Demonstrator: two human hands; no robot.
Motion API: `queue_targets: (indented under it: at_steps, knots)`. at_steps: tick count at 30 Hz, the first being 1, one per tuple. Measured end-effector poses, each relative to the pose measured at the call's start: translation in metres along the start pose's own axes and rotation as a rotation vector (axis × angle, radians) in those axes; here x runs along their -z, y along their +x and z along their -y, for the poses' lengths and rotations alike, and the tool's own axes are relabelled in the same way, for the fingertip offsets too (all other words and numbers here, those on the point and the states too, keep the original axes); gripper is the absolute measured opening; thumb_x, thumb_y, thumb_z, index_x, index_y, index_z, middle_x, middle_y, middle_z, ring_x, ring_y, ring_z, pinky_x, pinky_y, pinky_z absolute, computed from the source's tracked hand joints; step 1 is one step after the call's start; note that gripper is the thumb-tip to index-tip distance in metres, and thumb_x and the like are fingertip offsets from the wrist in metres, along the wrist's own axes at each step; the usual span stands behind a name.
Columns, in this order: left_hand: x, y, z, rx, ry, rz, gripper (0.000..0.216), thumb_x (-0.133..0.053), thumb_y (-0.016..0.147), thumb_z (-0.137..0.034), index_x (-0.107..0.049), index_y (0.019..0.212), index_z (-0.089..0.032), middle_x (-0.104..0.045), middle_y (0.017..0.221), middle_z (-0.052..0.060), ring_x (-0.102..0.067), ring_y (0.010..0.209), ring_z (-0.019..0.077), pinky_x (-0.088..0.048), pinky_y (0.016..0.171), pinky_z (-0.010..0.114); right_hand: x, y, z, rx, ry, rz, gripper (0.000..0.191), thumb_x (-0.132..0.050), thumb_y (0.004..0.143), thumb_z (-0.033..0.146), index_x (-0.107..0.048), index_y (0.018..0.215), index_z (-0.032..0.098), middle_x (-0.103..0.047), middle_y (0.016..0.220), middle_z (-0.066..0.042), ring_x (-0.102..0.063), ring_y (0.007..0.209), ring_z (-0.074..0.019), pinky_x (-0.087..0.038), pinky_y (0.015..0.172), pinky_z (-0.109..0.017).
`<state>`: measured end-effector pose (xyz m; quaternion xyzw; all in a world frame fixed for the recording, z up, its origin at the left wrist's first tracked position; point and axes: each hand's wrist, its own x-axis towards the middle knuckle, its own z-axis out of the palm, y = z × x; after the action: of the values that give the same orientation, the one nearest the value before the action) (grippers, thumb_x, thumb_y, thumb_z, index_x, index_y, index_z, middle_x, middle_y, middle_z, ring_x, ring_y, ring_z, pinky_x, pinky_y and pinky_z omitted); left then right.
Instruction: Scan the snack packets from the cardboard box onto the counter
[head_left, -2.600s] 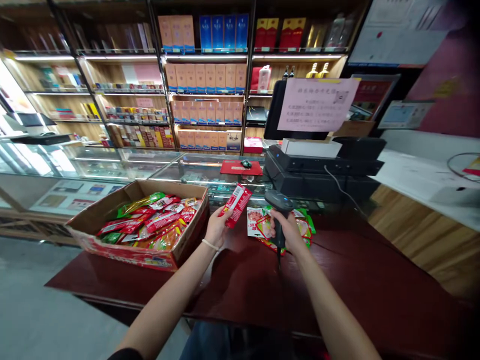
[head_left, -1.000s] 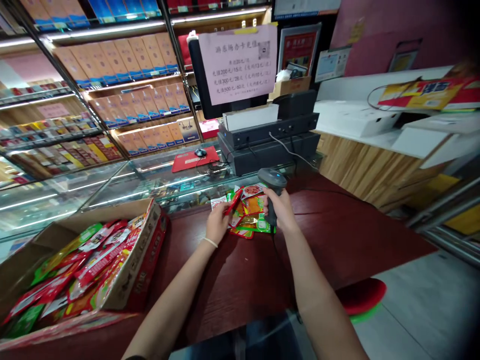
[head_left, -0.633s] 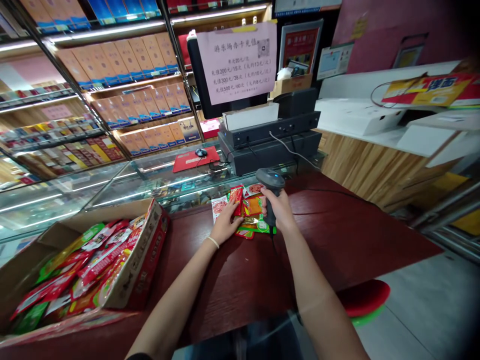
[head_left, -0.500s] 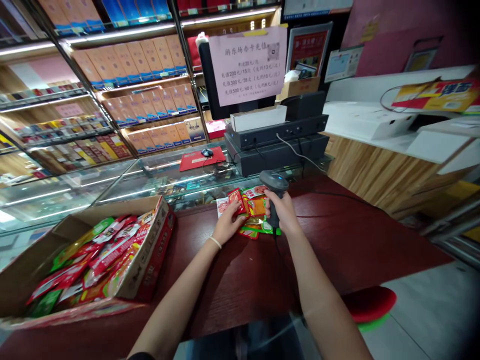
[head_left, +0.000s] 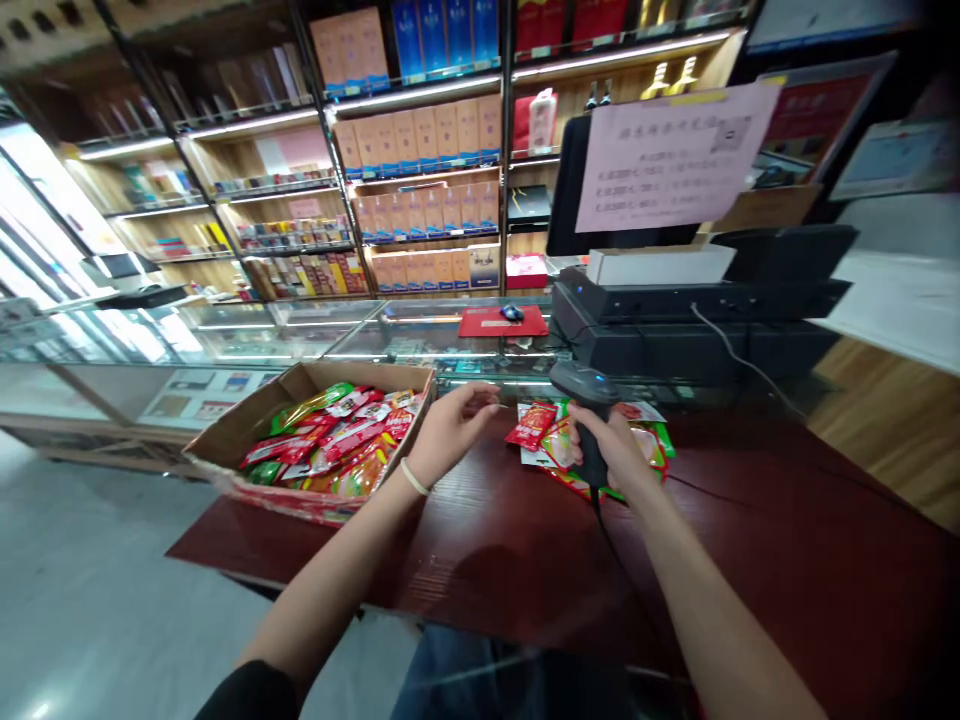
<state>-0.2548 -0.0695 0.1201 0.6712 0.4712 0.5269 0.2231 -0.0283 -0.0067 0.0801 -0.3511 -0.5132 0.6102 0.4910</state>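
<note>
My right hand [head_left: 615, 450] grips the handle of a black barcode scanner [head_left: 586, 390], held upright over a pile of snack packets [head_left: 645, 435] on the dark red counter [head_left: 750, 560]. A red packet [head_left: 531, 425] lies at the pile's left edge. My left hand [head_left: 450, 430] hovers empty between that pile and a cardboard box [head_left: 247, 425]. Its fingers are loosely curled and apart. The box is full of red and green snack packets [head_left: 337, 440].
Behind the pile stands a black register unit [head_left: 675, 320] with a screen bearing a pink paper notice [head_left: 667, 170]. A glass display case [head_left: 300, 335] carries a red mouse pad [head_left: 504, 322] and mouse. Shelves of boxed goods [head_left: 420, 150] fill the back wall.
My left hand put the red packet down on the pile, let go and drew back left toward the box. My head turned left. The right hand kept holding the scanner.
</note>
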Motion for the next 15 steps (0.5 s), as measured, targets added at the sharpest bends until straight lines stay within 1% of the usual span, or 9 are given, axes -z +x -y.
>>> queue_targets:
  at_steps: [2,4,7,10,13,15]
  knots:
    - [0.035,-0.004,0.003,-0.011,0.109,-0.037,0.025,-0.06,0.084,-0.029,-0.066,0.108,-0.021,-0.07,0.102,0.006,-0.066,0.094,0.0196,-0.051,0.086,0.031,-0.021,0.0,0.004,-0.017,0.016,0.049,0.034,-0.07,0.077,0.043,-0.051,0.062,0.019,-0.05,0.048,0.004,-0.045,0.034,-0.0096,-0.038,0.032,-0.022]
    - [0.07,-0.007,0.015,0.009,0.23,-0.094,0.025,-0.06,0.084,-0.03,-0.066,0.107,-0.021,-0.071,0.101,0.005,-0.066,0.093,0.0194,-0.051,0.084,0.03,-0.043,0.001,0.005,-0.024,0.021,0.088,0.031,-0.071,0.076,0.043,-0.053,0.068,0.019,-0.051,0.049,0.004,-0.046,0.034,-0.0095,-0.037,0.032,-0.021]
    - [0.122,-0.012,0.044,0.094,0.376,-0.174,0.026,-0.059,0.084,-0.031,-0.065,0.106,-0.019,-0.071,0.1,0.006,-0.066,0.09,0.0191,-0.051,0.082,0.03,-0.075,0.002,0.001,-0.028,0.023,0.144,0.03,-0.071,0.076,0.044,-0.055,0.074,0.019,-0.053,0.05,0.005,-0.046,0.034,-0.0095,-0.038,0.032,-0.021]
    - [0.172,-0.021,0.077,0.214,0.507,-0.207,0.026,-0.058,0.084,-0.032,-0.065,0.105,-0.019,-0.072,0.096,0.006,-0.067,0.087,0.0197,-0.05,0.081,0.03,-0.105,0.004,-0.005,-0.033,0.01,0.213,0.031,-0.072,0.076,0.044,-0.054,0.073,0.019,-0.053,0.05,0.005,-0.046,0.034,-0.0095,-0.038,0.031,-0.021]
    - [0.213,-0.035,0.102,0.329,0.621,-0.238,0.024,-0.058,0.082,-0.031,-0.066,0.1,-0.018,-0.072,0.096,0.007,-0.067,0.087,0.0213,-0.049,0.08,0.031,-0.133,0.006,-0.012,-0.065,0.004,0.253,0.031,-0.073,0.074,0.044,-0.053,0.075,0.019,-0.053,0.05,0.006,-0.046,0.033,-0.0097,-0.038,0.03,-0.021]
    - [0.233,-0.045,0.114,0.383,0.67,-0.232,0.023,-0.059,0.08,-0.031,-0.067,0.097,-0.018,-0.072,0.095,0.007,-0.066,0.087,0.0222,-0.048,0.079,0.031,-0.149,0.008,-0.015,-0.086,0.006,0.267,0.031,-0.074,0.073,0.043,-0.053,0.077,0.02,-0.053,0.049,0.007,-0.047,0.033,-0.0098,-0.037,0.03,-0.021]
